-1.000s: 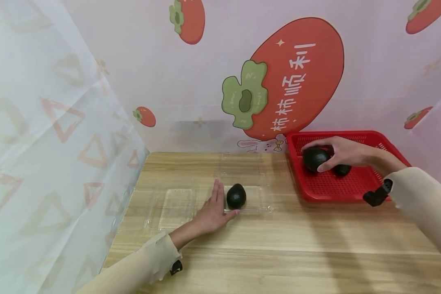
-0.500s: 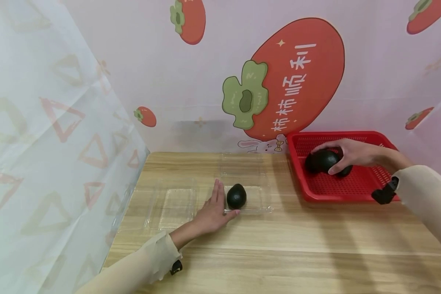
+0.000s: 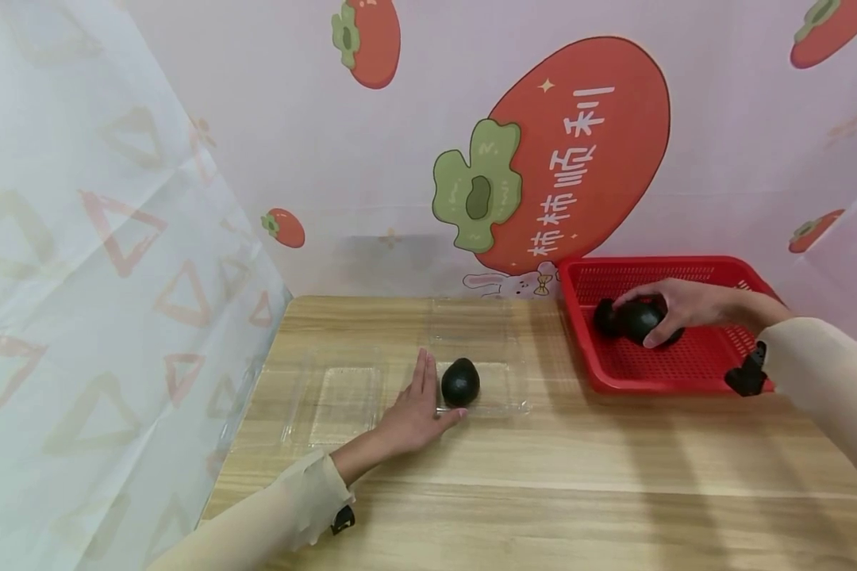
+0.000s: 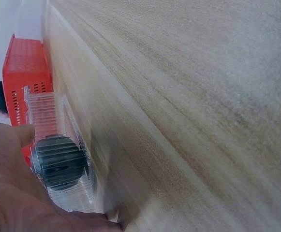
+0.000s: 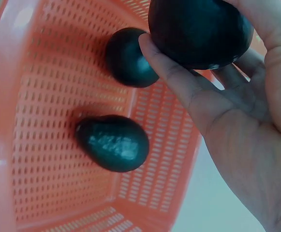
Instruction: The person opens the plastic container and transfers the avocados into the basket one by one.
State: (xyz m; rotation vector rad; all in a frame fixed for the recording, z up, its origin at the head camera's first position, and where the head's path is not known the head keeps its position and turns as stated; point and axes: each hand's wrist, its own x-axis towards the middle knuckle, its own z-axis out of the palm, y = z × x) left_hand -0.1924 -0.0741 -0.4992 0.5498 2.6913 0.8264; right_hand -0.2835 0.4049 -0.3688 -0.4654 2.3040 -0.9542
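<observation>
My right hand (image 3: 689,305) grips a dark avocado (image 5: 198,34) inside the red basket (image 3: 593,369), thumb on one side and fingers on the other. Two more avocados lie in the basket: one (image 5: 130,57) near my fingertips and another (image 5: 116,145) lower in the right wrist view. In the head view the held one partly covers the avocado at its right. My left hand (image 3: 410,412) rests at the near left corner of a clear plastic container (image 3: 496,385), fingers straight along its side, thumb at its front edge. A single avocado (image 3: 460,382) sits in that container.
The container's clear lid (image 3: 471,319) lies folded back behind it. A second clear plastic container (image 3: 343,404) stands to the left on the wooden table (image 3: 514,500). A printed cloth wall (image 3: 371,174) rises directly behind the table and basket.
My right hand has shifted right and slightly nearer within the basket, carrying its avocado and uncovering another at the left. My left hand stays in place.
</observation>
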